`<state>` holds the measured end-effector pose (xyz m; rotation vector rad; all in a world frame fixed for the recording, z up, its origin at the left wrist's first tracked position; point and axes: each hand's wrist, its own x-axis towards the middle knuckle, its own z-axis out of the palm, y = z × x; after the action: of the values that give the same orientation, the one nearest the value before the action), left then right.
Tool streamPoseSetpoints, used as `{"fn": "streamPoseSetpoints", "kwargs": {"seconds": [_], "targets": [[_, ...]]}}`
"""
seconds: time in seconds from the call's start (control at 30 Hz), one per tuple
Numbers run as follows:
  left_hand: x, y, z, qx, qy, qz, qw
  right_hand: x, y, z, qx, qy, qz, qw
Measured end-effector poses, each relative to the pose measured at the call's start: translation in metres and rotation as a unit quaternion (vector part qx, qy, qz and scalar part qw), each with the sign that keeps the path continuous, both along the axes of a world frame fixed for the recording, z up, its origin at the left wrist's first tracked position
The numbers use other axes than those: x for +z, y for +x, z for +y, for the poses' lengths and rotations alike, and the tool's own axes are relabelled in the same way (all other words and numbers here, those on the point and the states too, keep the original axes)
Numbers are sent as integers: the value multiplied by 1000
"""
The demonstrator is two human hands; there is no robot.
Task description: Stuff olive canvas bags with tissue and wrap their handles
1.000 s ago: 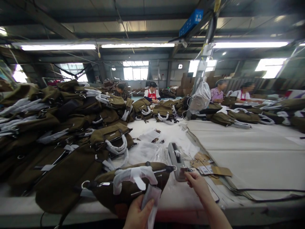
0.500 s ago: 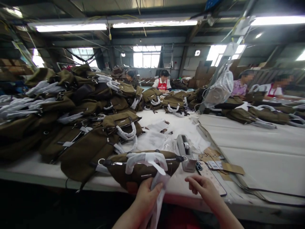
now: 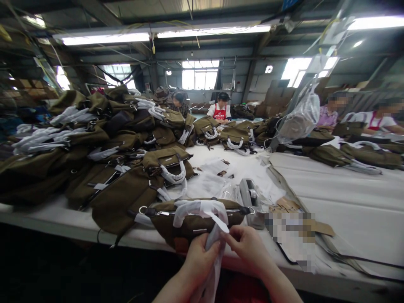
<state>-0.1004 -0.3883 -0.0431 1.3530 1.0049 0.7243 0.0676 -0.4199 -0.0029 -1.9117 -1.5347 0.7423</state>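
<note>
An olive handbag (image 3: pixel 164 225) sits at the table edge in front of me, its zipper running across the top and a metal ring at each end. White wrapping covers its handle (image 3: pixel 181 212), and a white tab (image 3: pixel 219 222) sticks out from it. My left hand (image 3: pixel 200 259) is closed round a long white wrapping strip (image 3: pixel 213 273) that hangs below the table edge. Against the upper part of this strip, just under the tab, the thumb and fingers of my right hand (image 3: pixel 249 248) are pinched together. My fingers partly hide the strip's upper end.
Olive bags with wrapped handles (image 3: pixel 107 139) are heaped at the left. A grey tape dispenser (image 3: pixel 251 198) stands behind my right hand, near brown card pieces (image 3: pixel 323 228). White sheets (image 3: pixel 208 181) lie mid-table. Farther back sits a person in a red apron (image 3: pixel 221 112).
My right hand has moved left from beside the bag and closed at the strip by my left hand. My left hand keeps its hold. The whole view has shifted slightly.
</note>
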Motion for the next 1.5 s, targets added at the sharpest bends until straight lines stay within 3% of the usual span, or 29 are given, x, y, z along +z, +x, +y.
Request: {"fn": "streamPoseSetpoints", "kwargs": {"seconds": [0.13,0.33,0.63,0.77,0.93,1.23,1.5], "targets": [[-5,-1,0,-4,-6,-22,1000,-10,5,2,-29,-69,-12,997],[-6,1,0,-16,-102,-118,988,-28,11,-1,6,-46,176,983],[-1,1,4,-2,-49,-46,998,4,37,-28,65,-6,227,972],[-4,3,2,-5,-25,-31,999,12,21,-29,74,2,201,977],[-4,2,0,-9,-5,-12,1000,8,6,-17,69,-6,106,992],[-4,-6,-1,-24,77,49,996,8,-3,0,19,-87,27,996],[3,-6,-1,-26,38,-15,999,-9,5,-1,-23,-109,-38,993]]}}
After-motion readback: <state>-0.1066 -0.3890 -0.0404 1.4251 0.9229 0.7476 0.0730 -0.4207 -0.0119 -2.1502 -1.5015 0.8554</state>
